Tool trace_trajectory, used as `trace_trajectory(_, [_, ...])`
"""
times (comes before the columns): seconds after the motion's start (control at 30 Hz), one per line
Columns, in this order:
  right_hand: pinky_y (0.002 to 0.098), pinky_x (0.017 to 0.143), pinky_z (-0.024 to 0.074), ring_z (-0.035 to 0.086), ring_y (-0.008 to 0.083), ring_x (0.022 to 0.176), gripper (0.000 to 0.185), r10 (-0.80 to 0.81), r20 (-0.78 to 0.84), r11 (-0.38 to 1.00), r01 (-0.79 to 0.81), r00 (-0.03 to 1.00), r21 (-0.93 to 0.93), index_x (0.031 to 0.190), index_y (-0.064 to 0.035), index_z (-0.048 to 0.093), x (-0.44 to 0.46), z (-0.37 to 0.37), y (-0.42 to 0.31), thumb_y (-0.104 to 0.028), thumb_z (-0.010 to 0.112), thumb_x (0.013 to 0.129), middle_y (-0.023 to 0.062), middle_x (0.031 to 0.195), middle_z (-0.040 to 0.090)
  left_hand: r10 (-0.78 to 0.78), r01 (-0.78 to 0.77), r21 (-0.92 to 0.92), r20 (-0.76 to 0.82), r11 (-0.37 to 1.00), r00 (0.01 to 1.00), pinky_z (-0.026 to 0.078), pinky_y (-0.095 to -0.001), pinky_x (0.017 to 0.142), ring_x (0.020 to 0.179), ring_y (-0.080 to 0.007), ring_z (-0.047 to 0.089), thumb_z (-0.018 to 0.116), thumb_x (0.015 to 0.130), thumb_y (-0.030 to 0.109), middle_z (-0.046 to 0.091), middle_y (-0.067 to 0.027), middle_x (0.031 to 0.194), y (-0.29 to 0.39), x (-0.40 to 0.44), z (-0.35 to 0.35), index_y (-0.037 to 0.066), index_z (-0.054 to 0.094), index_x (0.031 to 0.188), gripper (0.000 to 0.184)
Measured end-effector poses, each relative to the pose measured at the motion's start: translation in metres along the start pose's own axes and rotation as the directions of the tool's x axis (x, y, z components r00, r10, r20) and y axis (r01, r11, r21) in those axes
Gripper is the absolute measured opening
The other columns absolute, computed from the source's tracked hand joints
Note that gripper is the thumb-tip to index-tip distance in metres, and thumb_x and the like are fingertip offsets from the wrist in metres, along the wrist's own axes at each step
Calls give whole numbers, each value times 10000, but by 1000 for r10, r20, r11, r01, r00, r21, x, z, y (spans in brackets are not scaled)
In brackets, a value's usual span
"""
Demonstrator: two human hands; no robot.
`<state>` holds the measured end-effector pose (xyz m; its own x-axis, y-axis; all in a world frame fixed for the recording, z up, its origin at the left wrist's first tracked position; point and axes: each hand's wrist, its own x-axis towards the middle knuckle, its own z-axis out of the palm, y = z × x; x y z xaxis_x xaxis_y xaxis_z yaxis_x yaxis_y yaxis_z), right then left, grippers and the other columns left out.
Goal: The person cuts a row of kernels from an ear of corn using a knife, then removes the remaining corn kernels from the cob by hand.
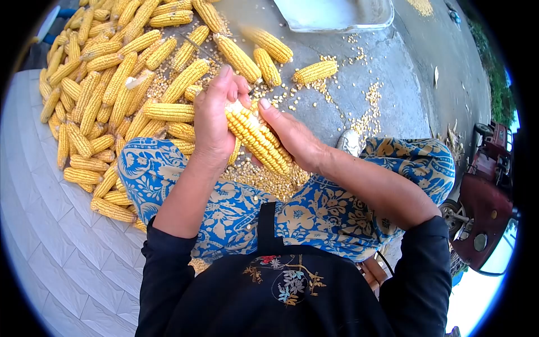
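R thumb point(265, 104) is laid against a pale patch, bare of kernels, near the top of a yellow ear of corn point(257, 137), apparently since the row edge is best reached there. The ear is gripped in both hands at once, fingers bent about it: its upper end is enclosed by the L hand point(216, 115), prob. for steadiness, & its side is clasped by the R hand point(295, 135), w/ some fingertips hidden behind. It's held aslant in front of the body, lower end angled toward the R knee, over the gap btwn the legs; by the look of it, anything loose would be caught there. Below, loose kernels point(252, 178) are thickly strewn on the ground, framed by blue & cream patterned trousers point(314, 213), the knees set wide, presumably for room. Just beyond the L knee, a big heap of ears point(112, 90) is piled, prob. so placed for easy reach; a lone ear point(315, 72) is seen apart from it on the concrete, w/ scattered kernels nearby. A pale tray point(387, 18) is set farther out, ahead of the hands, its purpose not shown. At far R, in bkgd., a dark red vehicle point(484, 216) is parked, well apart from the corn.
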<state>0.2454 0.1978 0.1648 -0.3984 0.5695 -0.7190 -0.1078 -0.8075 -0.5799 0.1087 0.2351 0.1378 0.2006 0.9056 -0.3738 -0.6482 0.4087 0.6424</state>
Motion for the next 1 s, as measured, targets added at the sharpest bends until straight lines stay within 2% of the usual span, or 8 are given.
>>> trace_trajectory(0.07, [281,601,502,603,157,672,634,-2,35,998,4,999,-64,1059,41,528,0,1,-2,-545,336,911,122,842,609,47,-45,44,-27,998,999,412,-259,650,661,-119,479,512,889,287,523,-59,737,2,-1,2,110,395,628,336])
trace_trajectory(0.17, [283,624,491,597,148,685,657,-332,34,855,316,943,-412,1024,36,546,1,6,-1,-566,312,907,119,811,609,103,-99,142,-23,985,994,391,-256,691,698,-118,477,527,877,268,527,-60,734,1,-5,6,92,421,617,332])
trace_trajectory(0.23, [275,578,486,587,147,632,636,-168,-14,888,144,986,-437,991,24,553,1,3,-1,-552,294,914,113,748,598,82,-75,184,-32,980,996,385,-259,737,741,-123,482,532,875,274,530,-58,747,-2,-4,5,85,432,620,333])
trace_trajectory(0.4, [276,486,465,565,158,551,589,-41,-42,989,34,998,-147,930,8,534,1,2,2,-517,268,924,103,671,573,13,-24,250,45,968,999,375,-259,810,827,-127,501,537,872,277,541,-71,831,3,-3,2,53,523,677,298])
trace_trajectory(0.5, [281,447,449,551,166,512,571,-24,-38,996,20,999,-91,861,-23,512,3,2,-1,-522,243,925,93,629,554,224,-266,465,144,845,964,366,-278,898,905,-152,523,539,872,286,521,-116,1045,22,-2,3,-11,547,1036,340])
trace_trajectory(0.6, [277,446,458,553,162,517,588,-24,-14,995,22,1000,-97,881,-27,503,3,-2,-2,-551,239,921,85,627,542,507,-613,473,345,632,790,327,-385,985,1093,-260,512,421,902,423,428,-170,1296,69,-10,12,42,373,1308,559])
trace_trajectory(0.77, [269,463,474,560,150,544,574,-28,66,979,41,997,-202,912,-31,498,-1,3,4,-550,255,922,82,668,557,433,-836,142,802,531,411,369,-395,960,1030,-267,560,291,905,546,351,-245,1345,148,-36,4,106,313,1365,637])
trace_trajectory(1.0, [288,487,483,572,159,574,573,-20,44,982,28,999,-188,940,-21,493,-5,3,-1,-544,258,925,90,685,561,484,-845,132,769,518,418,375,-387,948,1029,-264,561,311,899,538,364,-242,1334,170,-55,-19,93,325,1352,635])
